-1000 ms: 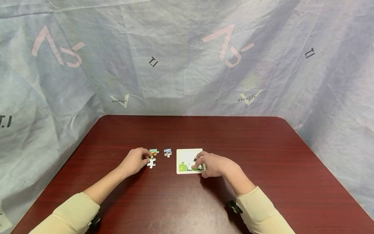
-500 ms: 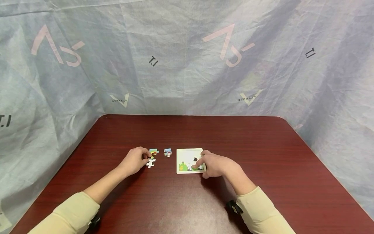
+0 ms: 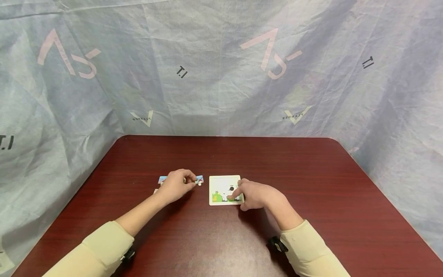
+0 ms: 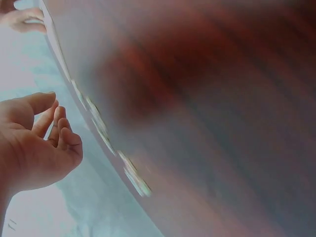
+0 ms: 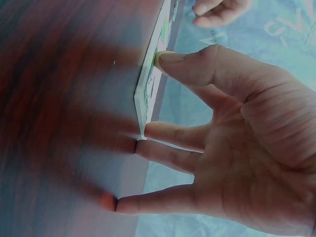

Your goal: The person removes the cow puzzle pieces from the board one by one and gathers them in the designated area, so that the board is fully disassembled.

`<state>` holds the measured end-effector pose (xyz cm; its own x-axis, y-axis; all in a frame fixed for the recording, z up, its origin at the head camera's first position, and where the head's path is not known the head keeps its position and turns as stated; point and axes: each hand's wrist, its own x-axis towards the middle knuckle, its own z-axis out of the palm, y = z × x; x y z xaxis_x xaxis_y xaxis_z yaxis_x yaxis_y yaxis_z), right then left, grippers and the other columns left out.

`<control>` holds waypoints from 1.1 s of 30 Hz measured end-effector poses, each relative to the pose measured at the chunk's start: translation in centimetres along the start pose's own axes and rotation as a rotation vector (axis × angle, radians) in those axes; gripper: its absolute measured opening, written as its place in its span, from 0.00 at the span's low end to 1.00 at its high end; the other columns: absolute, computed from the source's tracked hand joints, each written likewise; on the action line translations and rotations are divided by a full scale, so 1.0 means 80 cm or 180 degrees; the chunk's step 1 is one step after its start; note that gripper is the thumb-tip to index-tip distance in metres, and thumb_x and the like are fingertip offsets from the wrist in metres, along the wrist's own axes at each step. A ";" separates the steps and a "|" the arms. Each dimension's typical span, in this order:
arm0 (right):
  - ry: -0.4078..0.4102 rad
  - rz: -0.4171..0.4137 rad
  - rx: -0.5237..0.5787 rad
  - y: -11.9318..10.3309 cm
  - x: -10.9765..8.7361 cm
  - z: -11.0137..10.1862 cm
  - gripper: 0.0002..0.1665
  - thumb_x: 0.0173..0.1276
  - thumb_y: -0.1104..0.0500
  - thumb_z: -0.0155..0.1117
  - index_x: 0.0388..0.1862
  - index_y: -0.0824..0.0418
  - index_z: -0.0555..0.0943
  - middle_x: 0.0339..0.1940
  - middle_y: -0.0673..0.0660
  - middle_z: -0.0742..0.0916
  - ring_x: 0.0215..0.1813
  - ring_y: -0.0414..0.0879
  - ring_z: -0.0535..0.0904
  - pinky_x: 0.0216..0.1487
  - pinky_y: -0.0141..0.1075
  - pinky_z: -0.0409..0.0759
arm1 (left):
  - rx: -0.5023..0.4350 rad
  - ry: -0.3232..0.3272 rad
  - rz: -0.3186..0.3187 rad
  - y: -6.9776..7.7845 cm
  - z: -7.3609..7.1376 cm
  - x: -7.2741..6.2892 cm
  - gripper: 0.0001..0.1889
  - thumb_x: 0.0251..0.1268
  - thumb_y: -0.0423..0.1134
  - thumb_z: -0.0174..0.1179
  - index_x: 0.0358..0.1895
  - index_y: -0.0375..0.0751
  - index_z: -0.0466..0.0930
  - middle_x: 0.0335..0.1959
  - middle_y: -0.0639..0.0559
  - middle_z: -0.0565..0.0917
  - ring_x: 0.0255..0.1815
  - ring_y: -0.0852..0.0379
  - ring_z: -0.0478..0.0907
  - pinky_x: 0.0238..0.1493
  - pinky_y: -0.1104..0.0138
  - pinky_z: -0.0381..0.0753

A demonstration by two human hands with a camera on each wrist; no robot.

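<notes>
A white-framed puzzle board (image 3: 219,183) lies on the table, its lower part filled with a green and white animal picture. My right hand (image 3: 256,195) rests over its right side, one fingertip on the picture. In the right wrist view other straight fingers (image 5: 163,200) reach the board's edge and the tabletop. My left hand (image 3: 174,187) hovers over the loose puzzle pieces, fingertips right beside a blue puzzle piece (image 3: 199,179). In the left wrist view this hand (image 4: 37,140) is loosely curled above the table, thumb and forefinger close together, nothing visible between them.
Left of the left hand, another blue puzzle piece (image 3: 162,179) and a pale piece (image 3: 155,191) show partly; the hand hides others. The dark red table (image 3: 277,157) ends at a grey cloth backdrop (image 3: 221,96).
My left hand has moved right, from the white piece to the blue one near the board, uncovering pieces farther left. The right hand and the board have stayed nearly still.
</notes>
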<state>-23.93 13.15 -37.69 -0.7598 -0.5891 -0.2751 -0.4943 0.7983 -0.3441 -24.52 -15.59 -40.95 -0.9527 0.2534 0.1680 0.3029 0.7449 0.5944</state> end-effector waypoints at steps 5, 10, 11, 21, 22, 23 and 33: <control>0.0008 -0.0040 -0.0012 0.002 0.000 0.000 0.28 0.57 0.67 0.73 0.56 0.47 0.88 0.66 0.64 0.74 0.55 0.51 0.77 0.52 0.43 0.75 | -0.0103 -0.0181 0.0111 0.029 0.021 0.015 0.05 0.63 0.32 0.69 0.41 0.39 0.86 0.29 0.57 0.79 0.29 0.60 0.72 0.36 0.64 0.74; -0.0017 0.0015 0.0023 0.002 0.000 0.000 0.30 0.56 0.67 0.74 0.57 0.46 0.87 0.71 0.67 0.71 0.64 0.57 0.76 0.57 0.46 0.75 | -0.0204 -0.0518 0.0111 0.056 0.040 0.029 0.06 0.64 0.32 0.68 0.42 0.38 0.85 0.27 0.56 0.79 0.25 0.60 0.72 0.31 0.66 0.74; -0.0027 0.0024 0.0036 0.002 0.000 0.000 0.30 0.56 0.67 0.74 0.58 0.45 0.87 0.72 0.68 0.70 0.67 0.58 0.74 0.58 0.47 0.75 | -0.0229 -0.0576 0.0092 0.060 0.043 0.031 0.05 0.64 0.32 0.68 0.42 0.38 0.85 0.26 0.56 0.78 0.25 0.60 0.72 0.30 0.67 0.73; -0.0066 -0.0042 -0.0100 0.002 -0.001 0.000 0.31 0.55 0.67 0.75 0.58 0.47 0.87 0.73 0.70 0.70 0.68 0.61 0.73 0.58 0.49 0.76 | -0.0168 -0.0716 -0.0002 0.083 0.075 0.049 0.08 0.62 0.35 0.71 0.42 0.39 0.84 0.26 0.54 0.79 0.24 0.60 0.73 0.29 0.68 0.73; -0.0060 -0.0054 -0.0114 0.003 -0.001 0.000 0.31 0.55 0.67 0.75 0.58 0.47 0.87 0.72 0.69 0.70 0.66 0.60 0.74 0.57 0.48 0.76 | -0.0124 -0.0700 -0.0024 0.085 0.077 0.051 0.09 0.62 0.36 0.72 0.42 0.39 0.84 0.26 0.54 0.79 0.25 0.60 0.73 0.29 0.68 0.73; -0.0052 -0.0077 -0.0137 0.003 -0.001 0.000 0.31 0.54 0.66 0.76 0.58 0.47 0.87 0.71 0.69 0.71 0.64 0.60 0.75 0.56 0.48 0.76 | -0.0075 -0.0688 -0.0067 0.086 0.079 0.053 0.10 0.61 0.38 0.72 0.43 0.39 0.84 0.27 0.55 0.78 0.26 0.60 0.73 0.29 0.68 0.73; -0.0049 -0.0145 -0.0196 0.008 -0.004 -0.003 0.32 0.54 0.66 0.76 0.60 0.47 0.86 0.70 0.70 0.71 0.65 0.62 0.74 0.58 0.49 0.75 | 0.0334 -0.0696 -0.0451 0.104 0.088 0.059 0.12 0.59 0.42 0.75 0.42 0.45 0.83 0.29 0.57 0.79 0.28 0.59 0.76 0.27 0.64 0.74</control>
<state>-24.10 13.85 -37.57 -0.7295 -0.6266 -0.2743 -0.5538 0.7764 -0.3008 -26.35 -3.87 -40.75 -0.9610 0.2609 -0.0914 0.1790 0.8393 0.5134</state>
